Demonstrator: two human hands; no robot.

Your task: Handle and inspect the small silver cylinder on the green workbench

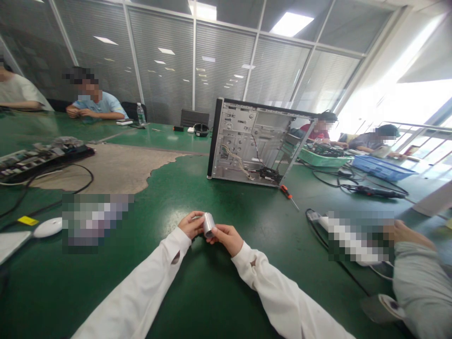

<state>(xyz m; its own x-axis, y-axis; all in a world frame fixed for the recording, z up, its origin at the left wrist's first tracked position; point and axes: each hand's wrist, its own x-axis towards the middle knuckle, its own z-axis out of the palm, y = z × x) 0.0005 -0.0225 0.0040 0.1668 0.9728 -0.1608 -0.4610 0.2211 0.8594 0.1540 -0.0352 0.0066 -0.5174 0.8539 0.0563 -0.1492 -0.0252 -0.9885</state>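
A small silver metal cylinder (208,224) is held just above the green table (197,292), slightly tilted. My left hand (191,224) grips it from the left side, fingers closed on its upper part. From the right, my right hand (228,237) pinches its lower end between thumb and fingers. Beyond the hands stands an open computer case (243,141), its bare metal inside facing me, with loose cables and a black part at the bottom. An orange and black screwdriver (286,191) lies by the case's near right corner.
A brown sheet (120,165) with a ragged edge lies at left, beside a keyboard-like board (38,157). Green (326,159) and blue baskets (383,168) sit at right. A co-worker's sleeve (418,278) reaches in near a white power strip (353,242) and a grey roll (381,308).
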